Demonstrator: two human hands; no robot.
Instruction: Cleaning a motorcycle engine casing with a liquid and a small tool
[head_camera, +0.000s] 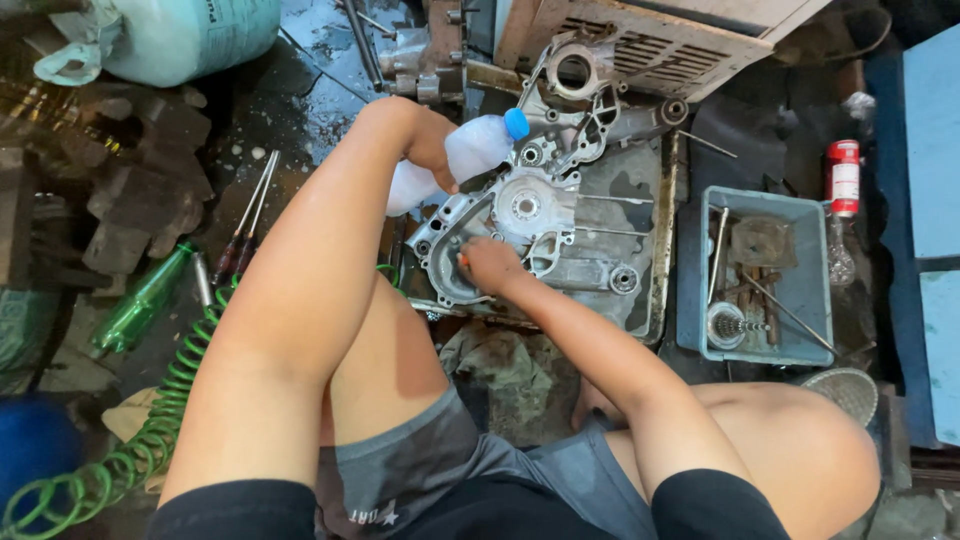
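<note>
Aluminium engine crankcase cover (520, 225), grey and greasy, lying flat in a shallow metal tray (660, 250) on the wet floor (300, 90) between the knees, inner face up, presumably so liquid pools in the tray rather than running off. Left hand (432, 148) wrapped shut around a translucent plastic squeeze bottle (455, 160), blue cap (516, 123) tilted down toward the casting's upper webs, held high enough to leave the work uncovered. Right hand (487, 263) pressed down at the cover's lower left rim, fingers pinched on something small with an orange tip (a brush or pick; too hidden to tell). Blue plastic bin (790, 215) of rods and springs just beside the tray's right edge, within easy reach. Green coiled air hose (160, 410) and screwdrivers (245, 225) off past the left knee. Tight quarters: second casting (590, 95) crowding the far edge, thighs closing the near side, open room only to the right.
</note>
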